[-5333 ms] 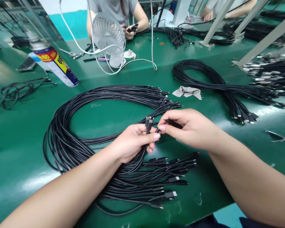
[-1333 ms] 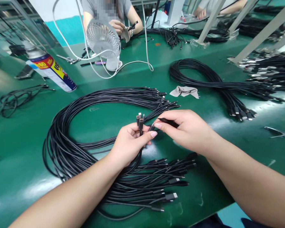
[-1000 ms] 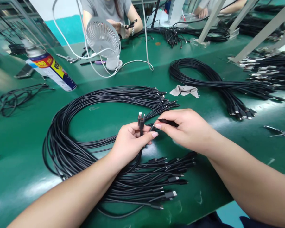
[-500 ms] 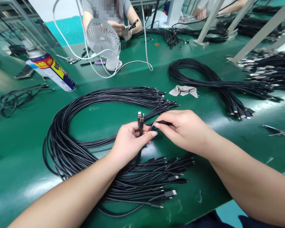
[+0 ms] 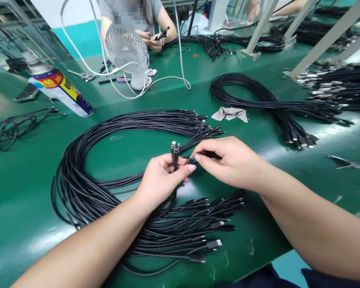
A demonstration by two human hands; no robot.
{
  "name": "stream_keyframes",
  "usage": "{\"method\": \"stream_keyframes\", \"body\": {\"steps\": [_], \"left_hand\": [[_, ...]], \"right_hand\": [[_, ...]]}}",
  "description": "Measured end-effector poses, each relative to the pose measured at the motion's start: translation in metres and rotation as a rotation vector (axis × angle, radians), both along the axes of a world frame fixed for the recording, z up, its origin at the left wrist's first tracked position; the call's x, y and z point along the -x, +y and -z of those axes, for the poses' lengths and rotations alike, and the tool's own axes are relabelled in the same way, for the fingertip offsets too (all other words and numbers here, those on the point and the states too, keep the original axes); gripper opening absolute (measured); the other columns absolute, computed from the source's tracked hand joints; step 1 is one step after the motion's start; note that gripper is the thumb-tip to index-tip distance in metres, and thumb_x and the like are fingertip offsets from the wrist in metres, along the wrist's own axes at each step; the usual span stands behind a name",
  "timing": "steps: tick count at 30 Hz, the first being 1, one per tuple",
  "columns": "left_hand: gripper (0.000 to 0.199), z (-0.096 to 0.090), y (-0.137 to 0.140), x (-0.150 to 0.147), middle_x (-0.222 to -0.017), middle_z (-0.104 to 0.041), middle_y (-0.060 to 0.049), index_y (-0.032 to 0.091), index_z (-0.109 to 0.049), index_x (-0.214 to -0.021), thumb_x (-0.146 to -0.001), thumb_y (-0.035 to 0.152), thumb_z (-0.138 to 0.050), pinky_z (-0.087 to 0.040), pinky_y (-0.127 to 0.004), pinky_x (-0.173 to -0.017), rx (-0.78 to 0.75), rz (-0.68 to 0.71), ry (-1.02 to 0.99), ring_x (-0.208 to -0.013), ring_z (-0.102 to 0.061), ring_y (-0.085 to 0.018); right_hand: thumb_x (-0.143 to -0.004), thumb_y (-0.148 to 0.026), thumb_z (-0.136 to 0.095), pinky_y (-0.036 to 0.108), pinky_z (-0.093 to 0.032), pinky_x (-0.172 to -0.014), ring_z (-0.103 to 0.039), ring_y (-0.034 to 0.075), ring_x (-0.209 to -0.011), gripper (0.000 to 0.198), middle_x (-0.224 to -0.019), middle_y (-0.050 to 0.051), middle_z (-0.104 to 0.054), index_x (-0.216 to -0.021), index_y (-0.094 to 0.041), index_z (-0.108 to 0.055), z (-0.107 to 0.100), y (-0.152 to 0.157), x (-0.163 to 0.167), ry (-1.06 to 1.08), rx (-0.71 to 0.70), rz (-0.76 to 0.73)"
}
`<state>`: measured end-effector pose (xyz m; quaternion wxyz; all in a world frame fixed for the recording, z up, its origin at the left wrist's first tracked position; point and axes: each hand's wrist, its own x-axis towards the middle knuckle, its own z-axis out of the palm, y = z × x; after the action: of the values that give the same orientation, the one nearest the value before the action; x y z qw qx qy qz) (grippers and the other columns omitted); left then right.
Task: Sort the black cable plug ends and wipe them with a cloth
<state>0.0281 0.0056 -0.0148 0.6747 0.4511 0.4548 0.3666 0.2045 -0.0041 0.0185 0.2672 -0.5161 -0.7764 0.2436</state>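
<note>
My left hand (image 5: 162, 174) is closed around several black cables, with their plugs (image 5: 175, 151) standing up between the fingers. Between its thumb and fingers another black plug (image 5: 190, 160) points up to the right, its metal tip bare. My right hand (image 5: 231, 162) pinches a slim dark tool (image 5: 210, 154) at that tip; most of the tool lies hidden in the palm. Under and around both hands a large looped bundle of black cables (image 5: 75, 172) rests on the green table, its plug ends (image 5: 213, 244) fanned to the right.
Behind the bundle are a small white fan (image 5: 127, 48) with a looping white cord, a spray can (image 5: 61, 88) and a grey cloth (image 5: 229, 114). A second cable coil (image 5: 249, 86) and tweezers (image 5: 345, 162) lie right. A co-worker's hands (image 5: 153, 42) hold cable ends across the table.
My hands keep nearly the same pose at the plug; the whole view has shifted slightly. Across the table, the co-worker's cloth has left their hand, and a pale crumpled piece now shows beside the fan.
</note>
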Motion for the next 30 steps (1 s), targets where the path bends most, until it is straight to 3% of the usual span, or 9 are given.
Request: {"method": "stream_keyframes", "body": {"steps": [18,25,30], "left_hand": [[0.032,0.0013,0.0011,0.0001,-0.061,-0.065,0.004,0.013,-0.063,-0.071,-0.051,0.018,-0.088,-0.047,-0.019,-0.047,0.025,0.017,0.009,-0.048,-0.059,-0.009],[0.033,0.0019,0.001,0.0001,-0.061,-0.064,0.004,0.012,-0.062,-0.072,-0.051,0.017,-0.087,-0.047,-0.018,-0.047,0.034,0.01,-0.012,-0.047,-0.059,-0.008],[0.032,0.0018,0.0013,0.0001,-0.061,-0.063,0.004,0.012,-0.063,-0.071,-0.052,0.019,-0.087,-0.048,-0.02,-0.048,0.01,0.027,-0.014,-0.047,-0.058,-0.008]], "right_hand": [[-0.086,-0.016,-0.054,0.021,-0.035,-0.055,-0.049,0.008,-0.054,0.017,-0.063,-0.001,-0.063,-0.082,-0.015,-0.07,-0.0003,0.0008,-0.0017,-0.021,-0.042,-0.067],[-0.082,-0.015,-0.052,0.02,-0.031,-0.05,-0.043,0.006,-0.048,0.012,-0.057,-0.004,-0.056,-0.073,-0.015,-0.062,-0.0002,0.0007,-0.0022,-0.051,-0.03,0.006],[-0.089,-0.029,-0.052,0.02,-0.031,-0.05,-0.043,0.007,-0.051,0.019,-0.056,-0.006,-0.053,-0.076,-0.018,-0.06,0.0035,0.0015,-0.0007,-0.015,0.046,0.032]]}}
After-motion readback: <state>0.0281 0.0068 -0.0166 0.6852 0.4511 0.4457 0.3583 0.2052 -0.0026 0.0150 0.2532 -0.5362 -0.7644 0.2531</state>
